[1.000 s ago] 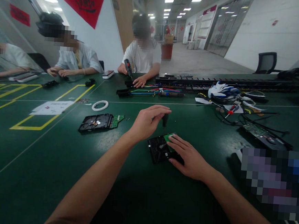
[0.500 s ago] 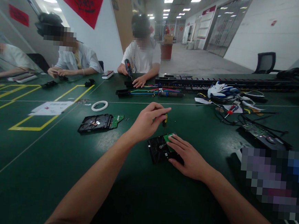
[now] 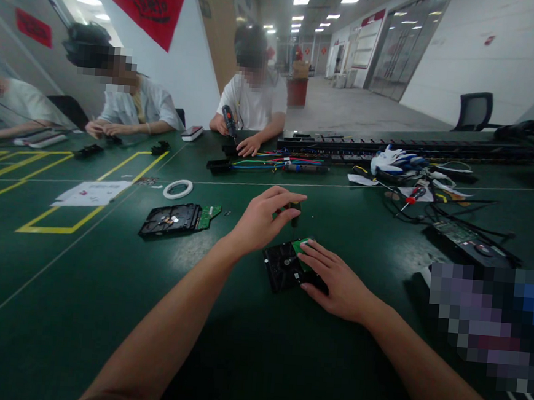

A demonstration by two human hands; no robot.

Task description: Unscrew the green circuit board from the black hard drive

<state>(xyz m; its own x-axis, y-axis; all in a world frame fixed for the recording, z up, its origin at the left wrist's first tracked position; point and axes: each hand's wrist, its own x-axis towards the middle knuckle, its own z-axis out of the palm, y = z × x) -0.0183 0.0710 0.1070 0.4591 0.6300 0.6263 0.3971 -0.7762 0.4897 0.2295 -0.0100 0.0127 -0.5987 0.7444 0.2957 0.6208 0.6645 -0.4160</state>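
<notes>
My left hand (image 3: 265, 217) is closed around the handle of a small screwdriver (image 3: 295, 213), which stands upright with its tip down at the far edge of a hard drive (image 3: 280, 269). The drive is black and lies flat on the green table, with a green circuit board (image 3: 301, 247) on its right part. My right hand (image 3: 332, 276) lies over the board and the drive's right side, fingers stretched out and pressing on them. It covers much of that side. Exactly where the screwdriver tip sits is too small to make out.
Left of my hands lie another hard drive (image 3: 170, 219) with its board sticking out, and a white tape ring (image 3: 178, 189). On the right are gloves (image 3: 397, 162), a red screwdriver (image 3: 414, 199), cables and a further drive (image 3: 471, 241). Across the table a person (image 3: 251, 100) holds a power screwdriver.
My left hand has dipped slightly and its fingers have shifted around the screwdriver's handle. My right hand and the hard drive stay where they were.
</notes>
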